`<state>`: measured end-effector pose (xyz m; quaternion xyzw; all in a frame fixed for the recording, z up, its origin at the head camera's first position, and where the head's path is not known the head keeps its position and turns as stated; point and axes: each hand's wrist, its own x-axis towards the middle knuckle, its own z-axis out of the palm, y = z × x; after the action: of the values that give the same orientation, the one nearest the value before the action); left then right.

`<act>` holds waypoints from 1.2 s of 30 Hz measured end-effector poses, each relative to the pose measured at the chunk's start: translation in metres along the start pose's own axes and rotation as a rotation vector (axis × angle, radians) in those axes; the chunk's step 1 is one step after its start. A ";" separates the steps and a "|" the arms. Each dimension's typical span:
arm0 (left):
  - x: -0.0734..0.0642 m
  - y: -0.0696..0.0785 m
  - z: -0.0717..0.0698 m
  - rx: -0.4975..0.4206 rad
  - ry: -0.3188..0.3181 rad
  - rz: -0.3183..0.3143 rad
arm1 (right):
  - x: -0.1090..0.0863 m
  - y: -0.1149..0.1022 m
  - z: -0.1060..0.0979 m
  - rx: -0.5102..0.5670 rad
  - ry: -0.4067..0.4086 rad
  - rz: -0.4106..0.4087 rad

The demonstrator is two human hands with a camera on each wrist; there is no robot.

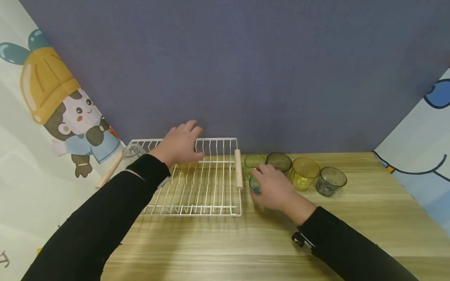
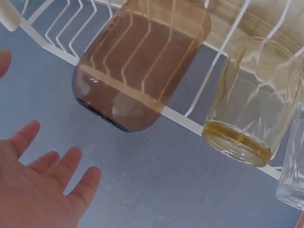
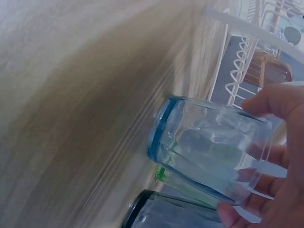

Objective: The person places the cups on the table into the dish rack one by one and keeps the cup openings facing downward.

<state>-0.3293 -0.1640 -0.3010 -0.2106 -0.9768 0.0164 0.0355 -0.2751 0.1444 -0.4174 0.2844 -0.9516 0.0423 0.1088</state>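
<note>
My left hand (image 1: 180, 144) hovers over the back of a white wire rack (image 1: 197, 208), its fingers spread and holding nothing. Beneath it in the rack lies a brown tinted glass (image 2: 137, 71), in the left wrist view beside a pale amber glass (image 2: 254, 99) and a clear glass (image 2: 290, 185). Right of the rack, my right hand (image 1: 275, 191) grips a light blue glass (image 3: 204, 147) near its rim, thumb on one side and fingers on the other. Behind that one stand a green glass (image 1: 254, 159) and a dark glass (image 1: 279, 159).
A yellow glass (image 1: 305, 173) and a grey glass (image 1: 331, 180) stand to the right of my right hand. Wooden handles, one of them the right handle (image 1: 238, 169), flank the rack. A dark blue-grey panel (image 1: 246, 78) rises behind the wooden table (image 1: 218, 249).
</note>
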 end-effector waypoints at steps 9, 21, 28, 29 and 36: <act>-0.006 0.012 -0.002 -0.056 0.055 0.048 | -0.001 0.002 0.002 0.030 -0.091 -0.019; -0.008 0.023 0.004 -0.046 0.043 0.079 | 0.008 -0.004 0.004 -0.003 -0.212 -0.041; -0.017 0.041 -0.003 -0.045 0.080 0.147 | 0.007 0.000 0.006 0.008 -0.226 -0.022; -0.019 0.045 -0.005 -0.057 0.088 0.163 | 0.005 0.001 0.006 0.018 -0.224 -0.016; -0.037 0.068 -0.016 -0.207 0.176 0.201 | -0.002 0.008 0.005 0.028 -0.196 0.009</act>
<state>-0.2664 -0.1174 -0.2910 -0.3102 -0.9405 -0.0994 0.0972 -0.2790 0.1519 -0.4233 0.2844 -0.9582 0.0281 0.0107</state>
